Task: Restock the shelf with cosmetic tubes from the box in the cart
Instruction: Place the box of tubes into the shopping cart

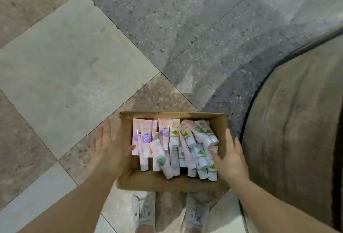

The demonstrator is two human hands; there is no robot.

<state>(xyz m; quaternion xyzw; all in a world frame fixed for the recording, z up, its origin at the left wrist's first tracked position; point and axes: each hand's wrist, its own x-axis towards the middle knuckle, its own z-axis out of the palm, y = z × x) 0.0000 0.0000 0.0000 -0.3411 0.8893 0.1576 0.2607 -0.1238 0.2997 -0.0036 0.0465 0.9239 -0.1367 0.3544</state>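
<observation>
Print on the tubes (174, 147) in the lower middle is too blurred to read. The left hand (109, 145) covers the box (172, 184) wall at its left side; whether it touches is unclear. Both shoes (143, 210) are cut off by the bottom edge. The brown shape (297, 130) at right runs past the frame edge, unidentifiable.

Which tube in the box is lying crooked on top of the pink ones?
The pink tube with the green plant picture. It lies slanted across the others near the left hand, while the purple-circle tubes beside it lie straight.
</observation>
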